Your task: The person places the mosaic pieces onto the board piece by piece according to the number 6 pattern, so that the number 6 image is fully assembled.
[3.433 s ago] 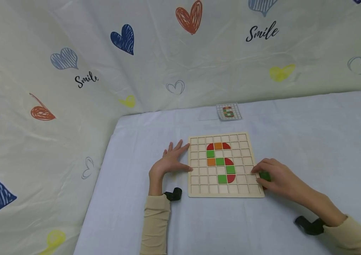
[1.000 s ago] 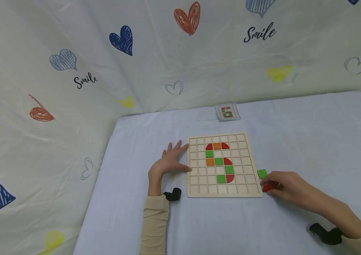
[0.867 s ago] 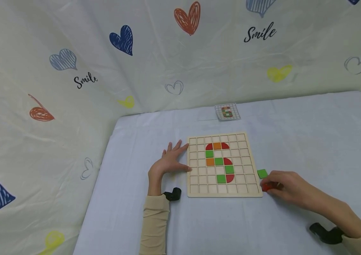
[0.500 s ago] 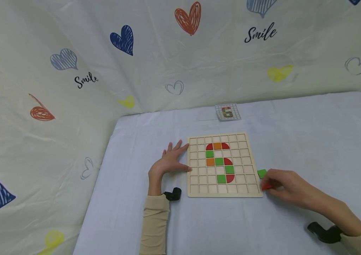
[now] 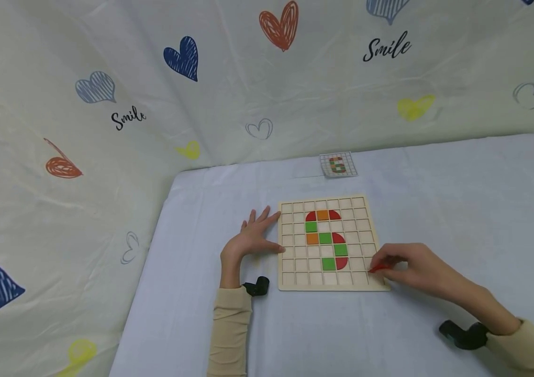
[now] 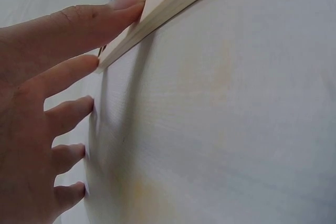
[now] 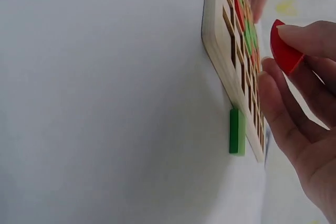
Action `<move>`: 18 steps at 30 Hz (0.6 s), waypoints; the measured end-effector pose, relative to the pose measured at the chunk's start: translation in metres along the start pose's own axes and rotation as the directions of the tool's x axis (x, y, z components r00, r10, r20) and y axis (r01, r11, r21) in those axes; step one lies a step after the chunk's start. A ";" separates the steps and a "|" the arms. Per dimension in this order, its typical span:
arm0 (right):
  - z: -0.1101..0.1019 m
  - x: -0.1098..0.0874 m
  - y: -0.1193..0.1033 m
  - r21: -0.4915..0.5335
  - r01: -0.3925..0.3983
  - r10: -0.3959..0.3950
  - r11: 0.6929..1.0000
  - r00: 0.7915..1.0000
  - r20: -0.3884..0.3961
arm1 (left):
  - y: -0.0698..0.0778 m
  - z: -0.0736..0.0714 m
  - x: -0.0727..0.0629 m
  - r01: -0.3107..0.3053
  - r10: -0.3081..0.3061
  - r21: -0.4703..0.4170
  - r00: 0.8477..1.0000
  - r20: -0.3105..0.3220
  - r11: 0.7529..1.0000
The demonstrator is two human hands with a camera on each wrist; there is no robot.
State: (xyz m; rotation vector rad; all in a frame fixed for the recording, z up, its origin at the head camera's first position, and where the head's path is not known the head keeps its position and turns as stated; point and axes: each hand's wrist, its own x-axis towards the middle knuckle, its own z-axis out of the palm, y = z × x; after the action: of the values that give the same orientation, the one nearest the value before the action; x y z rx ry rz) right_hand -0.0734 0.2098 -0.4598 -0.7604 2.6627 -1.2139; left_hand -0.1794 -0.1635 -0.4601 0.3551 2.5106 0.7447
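Note:
A square wooden grid board point(image 5: 295, 281) lies on the white cloth, with red, green and orange tiles set in its cells in a bent figure. Fingers spread, my left hand point(image 5: 251, 239) rests at the board's left edge; in the left wrist view the thumb point(image 6: 79, 27) lies on its rim. My right hand point(image 5: 418, 266) pinches a red quarter-round tile point(image 7: 285, 50) between thumb and fingers, above the board's lower right corner. A green square tile point(image 7: 237, 132) lies on the cloth against the board's edge; in the head view the right hand hides it.
A small pattern card point(image 5: 338, 164) showing a similar coloured figure on a grid lies behind the board. A white cloth wall point(image 5: 229, 94) printed with hearts and words stands at the back and left.
My right hand moved from the green tile to the red quarter-round tile beside the board, then carried it left over the board's corner. The left hand has stayed in place.

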 end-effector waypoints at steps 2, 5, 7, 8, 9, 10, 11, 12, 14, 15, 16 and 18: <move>0.002 0.003 -0.002 -0.004 -0.020 0.020 1.000 1.000 0.001 | 0.001 0.000 0.000 -0.001 0.001 -0.002 1.000 -0.001 1.000; 0.004 0.009 -0.006 0.003 -0.041 0.041 0.999 0.999 0.003 | 0.001 -0.001 -0.001 0.000 0.000 -0.003 1.000 0.000 1.000; 0.007 0.014 -0.007 0.009 -0.041 0.041 0.999 0.999 0.004 | 0.001 -0.001 -0.001 0.000 0.000 -0.007 1.000 0.001 1.000; 0.008 0.015 -0.008 0.014 -0.036 0.036 0.999 0.999 0.004 | 0.001 -0.001 -0.001 -0.001 0.001 -0.007 1.000 0.001 1.000; 0.009 0.017 -0.009 0.020 -0.032 0.032 0.999 0.999 0.006 | 0.001 -0.001 -0.001 -0.001 0.001 -0.007 1.000 0.001 1.000; 0.009 0.019 -0.009 0.031 -0.026 0.026 0.999 1.000 0.010 | 0.001 -0.001 0.000 0.000 0.000 -0.005 1.000 0.002 1.000; 0.010 0.021 -0.009 0.041 -0.018 0.017 0.999 1.000 0.014 | 0.001 -0.001 0.000 0.000 0.000 -0.002 1.000 0.003 1.000; 0.011 0.022 -0.009 0.050 -0.014 0.013 0.999 1.000 0.023 | 0.000 -0.001 0.001 0.000 0.000 0.002 1.000 0.004 1.000; 0.013 0.026 -0.009 0.070 -0.002 -0.001 0.998 0.999 0.035 | -0.001 0.000 0.002 -0.001 0.001 0.011 1.000 0.006 1.000; 0.014 0.027 -0.009 0.081 0.002 -0.005 0.997 0.999 0.040 | -0.001 0.000 0.002 -0.001 0.001 0.014 1.000 0.007 1.000; 0.015 0.029 -0.009 0.092 0.005 -0.009 0.996 0.999 0.046 | -0.001 0.000 0.002 -0.001 0.001 0.014 1.000 0.007 1.000; 0.018 0.032 -0.010 0.108 0.003 -0.009 0.994 0.998 0.055 | -0.002 0.000 0.002 -0.001 0.001 0.011 1.000 0.005 1.000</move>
State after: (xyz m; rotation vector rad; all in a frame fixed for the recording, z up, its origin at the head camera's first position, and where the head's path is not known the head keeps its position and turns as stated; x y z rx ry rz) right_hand -0.0918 0.1768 -0.4612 -0.7743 2.5294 -1.3065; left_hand -0.1814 -0.1641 -0.4617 0.3620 2.5107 0.7301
